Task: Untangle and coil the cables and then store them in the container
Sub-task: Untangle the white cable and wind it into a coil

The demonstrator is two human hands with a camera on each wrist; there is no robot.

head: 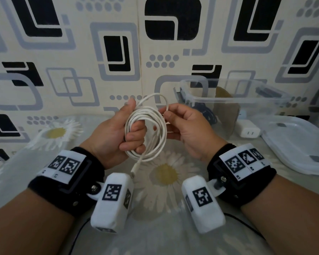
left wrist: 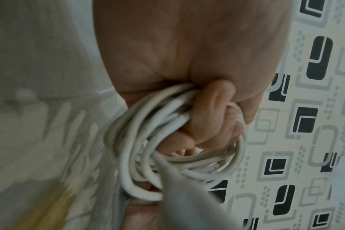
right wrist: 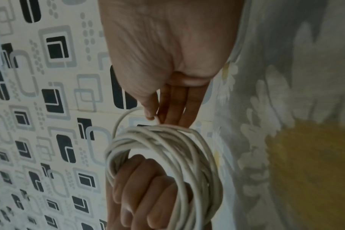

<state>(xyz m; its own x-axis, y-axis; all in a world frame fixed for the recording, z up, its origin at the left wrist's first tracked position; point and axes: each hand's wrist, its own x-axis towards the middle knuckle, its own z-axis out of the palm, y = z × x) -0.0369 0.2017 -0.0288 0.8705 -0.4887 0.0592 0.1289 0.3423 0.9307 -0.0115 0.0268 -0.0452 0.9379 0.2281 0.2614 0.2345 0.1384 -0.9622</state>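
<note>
The white cable (head: 145,131) is gathered into a loose round coil of several turns, held up in the air over the middle of the daisy-print cloth (head: 166,173) that covers the surface, with one plug end (head: 133,171) dangling below the coil and one last wider loop standing above it. The left hand (head: 116,133) grips the coil, fingers curled through its centre and thumb laid against the top of the bundle; the right hand (head: 184,126) pinches the free loop between thumb and forefinger at the coil's upper right side, its other fingers lying fairly straight. By my reading the coiling of this cable is nearly done, and the step in hand is laying the last turn. To do it well, the right hand should guide the strand down to match the size of the other turns without twisting it, while the left thumb lifts only enough to trap it, so the stack does not spring apart; the dangling plug could then be tucked in. Both wrists are raised with palms turned toward each other, the hands close together. The clear container (head: 234,92) stands open toward the far right edge of the cloth with a dark cable seemingly inside, its lid (head: 298,144) lying flat near the right edge and a white charger (head: 248,128) between them.
</note>
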